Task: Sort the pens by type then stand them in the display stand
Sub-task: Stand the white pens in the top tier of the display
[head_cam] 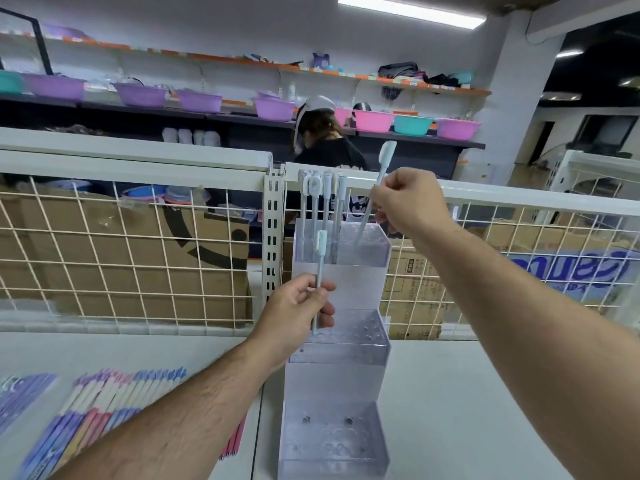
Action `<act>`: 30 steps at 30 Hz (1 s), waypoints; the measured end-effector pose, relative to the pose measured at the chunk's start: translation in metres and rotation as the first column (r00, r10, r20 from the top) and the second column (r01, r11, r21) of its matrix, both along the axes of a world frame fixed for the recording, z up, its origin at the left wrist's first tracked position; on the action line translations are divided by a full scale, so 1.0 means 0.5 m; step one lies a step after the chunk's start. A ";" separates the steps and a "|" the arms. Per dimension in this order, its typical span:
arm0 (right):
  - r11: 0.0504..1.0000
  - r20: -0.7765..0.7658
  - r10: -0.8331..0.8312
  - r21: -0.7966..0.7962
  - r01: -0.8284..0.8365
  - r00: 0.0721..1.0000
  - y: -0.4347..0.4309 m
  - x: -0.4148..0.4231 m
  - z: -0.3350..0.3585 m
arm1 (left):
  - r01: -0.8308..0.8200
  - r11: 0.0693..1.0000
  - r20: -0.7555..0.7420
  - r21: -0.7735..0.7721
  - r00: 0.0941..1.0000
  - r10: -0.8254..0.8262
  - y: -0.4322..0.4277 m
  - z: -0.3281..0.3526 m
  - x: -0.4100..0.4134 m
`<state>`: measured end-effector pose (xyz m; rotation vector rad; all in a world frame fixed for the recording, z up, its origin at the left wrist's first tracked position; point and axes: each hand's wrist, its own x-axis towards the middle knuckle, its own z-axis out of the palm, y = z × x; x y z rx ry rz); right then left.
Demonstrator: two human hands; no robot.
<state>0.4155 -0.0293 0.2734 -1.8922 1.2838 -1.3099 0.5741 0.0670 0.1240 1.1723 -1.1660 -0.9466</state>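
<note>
The right hand (405,199) pinches a slim white pen (385,157), tip at the display stand (349,285) top tier. The left hand (294,310) pinches a second pen (320,261) upright. They look light, stiff and slippery (probably top-heavy), so best gripped mid-barrel.

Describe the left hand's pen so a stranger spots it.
Find the clear stand by the wire fence. At its middle tier, the left hand pinches a pale pen upright. Other pale pens sit higher: top tier, or tilted in the right hand.
</note>
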 end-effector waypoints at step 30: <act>0.995 -0.365 -0.046 -0.097 0.012 0.930 -0.074 0.068 -0.054 | -0.014 1.000 0.014 0.023 1.000 0.014 -0.006 0.001 0.001</act>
